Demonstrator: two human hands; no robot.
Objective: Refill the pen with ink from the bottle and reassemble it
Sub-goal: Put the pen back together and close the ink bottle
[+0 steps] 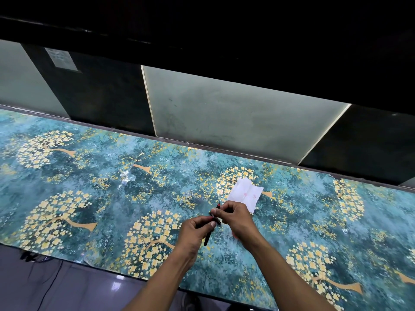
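Both hands hold a slim black pen above the teal, gold-flowered tabletop (112, 198). My left hand (195, 232) grips the black barrel (207, 237), whose lower end sticks out below the fingers. My right hand (235, 217) pinches the pen's front section (216, 207), and a dark tip pokes out above its fingers. The two parts meet between the hands at a black, gold-ringed joint (216, 219). I cannot tell whether they are joined. No ink bottle is in view.
A white tissue (246, 193) with faint red stains lies on the table just beyond my right hand. A reddish blur (234, 235) shows under my right wrist. Frosted and dark panels rise behind the table's far edge. Black cables (51, 286) hang below the near edge at left.
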